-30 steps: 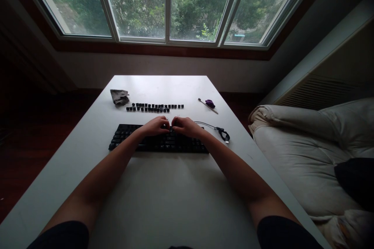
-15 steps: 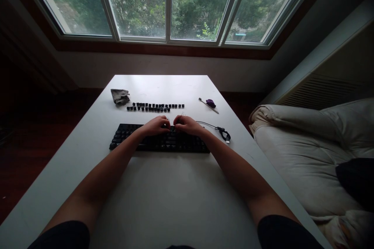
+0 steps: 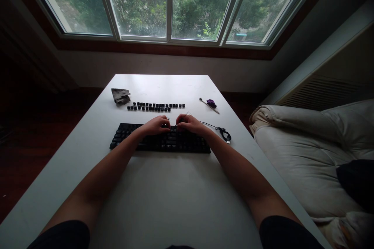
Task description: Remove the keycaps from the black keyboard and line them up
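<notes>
A black keyboard [image 3: 172, 144] lies on the white table, its upper middle part covered by both hands. My left hand [image 3: 157, 125] is closed over the keyboard's top edge, fingers pinched; a thin wire shows by its fingertips, but what it grips is too small to make out. Close beside it, my right hand [image 3: 188, 123] is closed around a wire keycap puller [image 3: 187, 114], whose thin prongs stick up above the fingers. Behind the keyboard, several loose black keycaps [image 3: 157, 106] stand in two rough rows.
A crumpled grey cloth [image 3: 120, 95] lies at the back left of the table [image 3: 175, 186]. At the back right are a toothbrush-like brush [image 3: 209, 106] and a purple bundle [image 3: 211, 103]. The coiled USB cable [image 3: 224, 134] rests right of the keyboard. A pale sofa [image 3: 298, 155] stands beyond the right edge.
My right hand has shifted slightly to the right, widening the gap between the hands. My left hand stays in nearly the same place.
</notes>
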### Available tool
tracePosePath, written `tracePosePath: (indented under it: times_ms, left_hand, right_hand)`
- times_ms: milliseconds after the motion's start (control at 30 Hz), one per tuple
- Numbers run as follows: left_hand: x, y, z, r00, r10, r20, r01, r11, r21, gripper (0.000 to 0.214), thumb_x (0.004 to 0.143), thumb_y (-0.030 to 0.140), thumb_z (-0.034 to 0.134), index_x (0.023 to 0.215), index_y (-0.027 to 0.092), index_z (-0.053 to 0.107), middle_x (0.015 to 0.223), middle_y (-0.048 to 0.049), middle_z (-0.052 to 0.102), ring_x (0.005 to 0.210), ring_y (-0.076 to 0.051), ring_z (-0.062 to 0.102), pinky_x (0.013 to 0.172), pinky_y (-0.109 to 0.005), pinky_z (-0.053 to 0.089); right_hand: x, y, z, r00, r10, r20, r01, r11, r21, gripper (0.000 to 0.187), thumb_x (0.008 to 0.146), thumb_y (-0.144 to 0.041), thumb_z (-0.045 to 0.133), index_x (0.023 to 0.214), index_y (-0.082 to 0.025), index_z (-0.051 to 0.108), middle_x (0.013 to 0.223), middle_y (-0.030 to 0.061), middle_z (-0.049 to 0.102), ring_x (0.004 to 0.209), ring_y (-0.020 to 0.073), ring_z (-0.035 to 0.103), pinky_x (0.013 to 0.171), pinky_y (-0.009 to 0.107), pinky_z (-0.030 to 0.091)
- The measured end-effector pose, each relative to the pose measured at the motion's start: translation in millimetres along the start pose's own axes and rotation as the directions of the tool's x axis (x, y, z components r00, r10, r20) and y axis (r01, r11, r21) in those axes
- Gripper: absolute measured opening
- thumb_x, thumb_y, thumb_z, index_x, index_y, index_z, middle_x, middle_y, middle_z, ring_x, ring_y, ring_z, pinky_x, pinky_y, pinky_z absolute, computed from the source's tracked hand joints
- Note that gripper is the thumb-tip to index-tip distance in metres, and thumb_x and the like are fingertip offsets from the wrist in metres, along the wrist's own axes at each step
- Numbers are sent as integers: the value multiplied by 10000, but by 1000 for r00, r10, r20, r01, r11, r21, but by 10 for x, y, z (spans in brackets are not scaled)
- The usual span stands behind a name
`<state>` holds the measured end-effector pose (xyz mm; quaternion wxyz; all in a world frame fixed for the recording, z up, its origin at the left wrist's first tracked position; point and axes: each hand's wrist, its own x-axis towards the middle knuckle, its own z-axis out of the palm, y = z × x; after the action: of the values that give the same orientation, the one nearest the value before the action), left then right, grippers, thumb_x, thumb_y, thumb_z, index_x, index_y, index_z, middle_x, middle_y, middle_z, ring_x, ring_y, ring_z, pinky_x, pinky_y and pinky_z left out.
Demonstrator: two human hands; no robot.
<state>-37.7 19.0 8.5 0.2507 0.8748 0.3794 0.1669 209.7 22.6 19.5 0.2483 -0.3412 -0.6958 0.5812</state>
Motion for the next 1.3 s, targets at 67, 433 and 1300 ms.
tracePosePath:
  times_ms: [67,433,1300]
  left_hand:
    - [-4,9,-8,1000,1,2,-1,1000,1,193,846,374,686,928,215,760,957,-57,594,897,-200,576,805,-308,461]
    - [-9,34,-6,1000,-1,-6,1,1000,17,188,829,364,694,927,217,757,973,-61,596,919,-210,575,812,-316,472]
    - [7,-43,57,999,15,-38,-13,998,68,137,864,307,654,891,196,729,959,-60,603,901,-203,579,790,-305,467]
  right_hand:
    - [-1,-3,-3,1000,-17,-1,17,999,-34,154,812,-192,608,964,-166,615,762,1,685,669,126,645,667,259,538]
    - [-59,-119,27,999,-51,-10,45,944,-327,188,819,-220,607,991,-168,662,735,4,699,676,148,666,610,236,490]
    - [-121,-268,182,992,-122,-36,70,756,-651,176,871,-221,612,1021,-184,695,775,1,686,689,129,578,653,230,382]
